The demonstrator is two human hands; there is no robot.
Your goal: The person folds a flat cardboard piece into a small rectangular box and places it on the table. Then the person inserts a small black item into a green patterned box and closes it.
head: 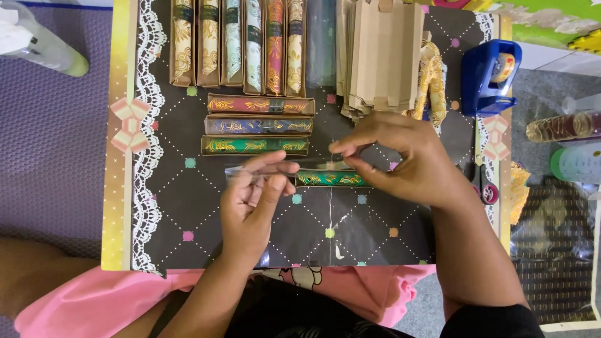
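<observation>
left hand [253,200] pinches clear plastic sleeve [250,170]; right hand [400,156] grips green patterned roll [330,179] at sleeve mouth, above black board [206,213].

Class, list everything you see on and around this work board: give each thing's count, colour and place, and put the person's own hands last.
Patterned fabric rolls in card boxes, upright: six, mixed colours, top of board.
Boxed rolls lying flat: three, red, blue, green, stacked mid-board.
Green gold-patterned roll: one, between the hands.
Clear plastic sleeve: one, at the left fingertips.
Flat brown card boxes: a stack, top right.
Blue tape dispenser: one, right edge.
Black lace-trimmed board: one, centre.
Spray bottle: one, pale green, top left.
Left hand: holds the sleeve.
Right hand: pinches at the roll's top.
</observation>
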